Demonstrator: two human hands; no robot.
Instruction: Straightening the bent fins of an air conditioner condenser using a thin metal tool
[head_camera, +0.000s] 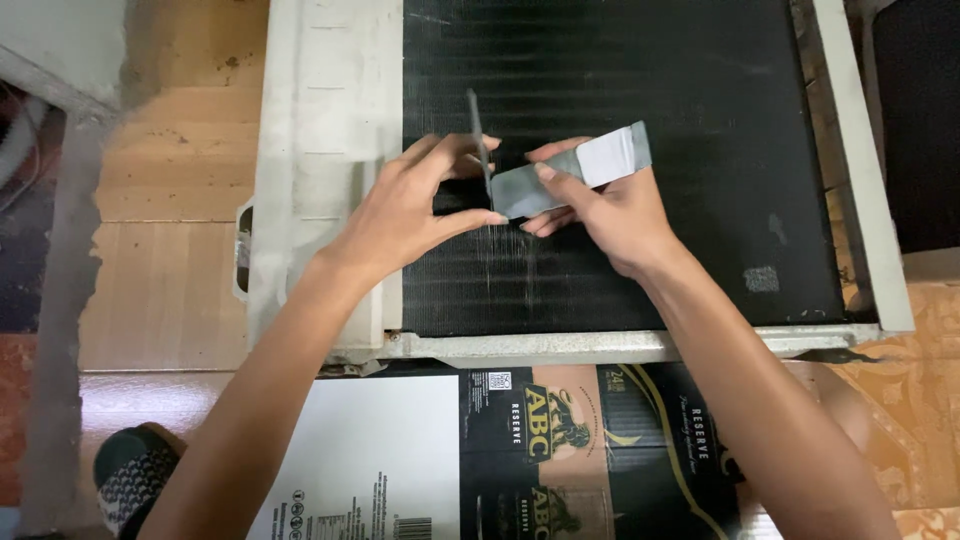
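Both hands pinch a grey strip (570, 170) over black fins (650, 100): left hand (400, 215) at 9 o'clock, right hand (610, 215) at 3. Strip's thin end is edge-on, hard to read.

The light over my work was soft and even, coming from above, bright enough but not harsh. My left hand (400, 215) and right hand (610, 215) were evenly lit and threw only faint shadows onto the black finned panel (700, 150), which swallowed most of the light and showed its fine ribs only dimly. The grey strip (570, 172) caught a pale sheen at its far end. The wooden floor (170, 200) glowed warm. My hands were sharp; the forearms near the lower edge looked slightly soft, and the frame's straight edges bowed a little toward the corners.
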